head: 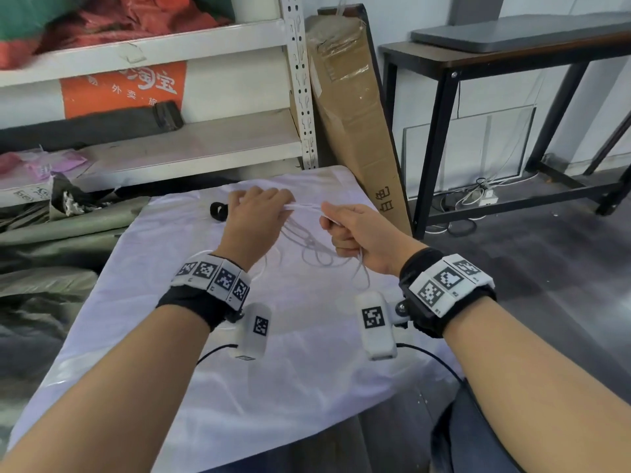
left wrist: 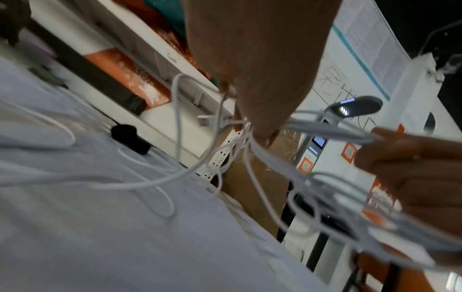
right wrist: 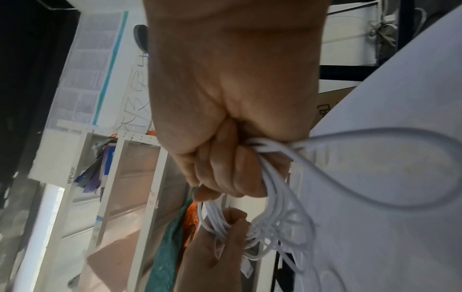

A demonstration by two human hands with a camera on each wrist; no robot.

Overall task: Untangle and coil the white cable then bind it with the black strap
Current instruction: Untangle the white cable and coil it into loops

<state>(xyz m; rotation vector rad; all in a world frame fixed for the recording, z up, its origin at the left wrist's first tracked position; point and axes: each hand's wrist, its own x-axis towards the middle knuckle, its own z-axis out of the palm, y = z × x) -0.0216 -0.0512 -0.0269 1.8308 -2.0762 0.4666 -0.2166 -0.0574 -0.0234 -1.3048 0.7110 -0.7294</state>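
Observation:
A thin white cable (head: 309, 242) hangs in tangled loops between both hands above the white-covered table (head: 290, 387). My left hand (head: 254, 220) pinches several strands (left wrist: 252, 142) at its fingertips. My right hand (head: 355, 230) is a fist around a bundle of the cable (right wrist: 270, 171), with loops trailing below it (right wrist: 375, 171). A short taut stretch of cable (head: 307, 208) runs between the two hands. The black strap (head: 218, 210), rolled into a small ring, lies on the cloth just left of my left hand, also seen in the left wrist view (left wrist: 130, 136).
A white metal shelf unit (head: 300, 80) with bags stands behind the table. A tall cardboard box (head: 355, 114) leans at the far right corner. A dark table (head: 512, 49) stands to the right. Grey-green fabric (head: 51, 240) lies left of the table.

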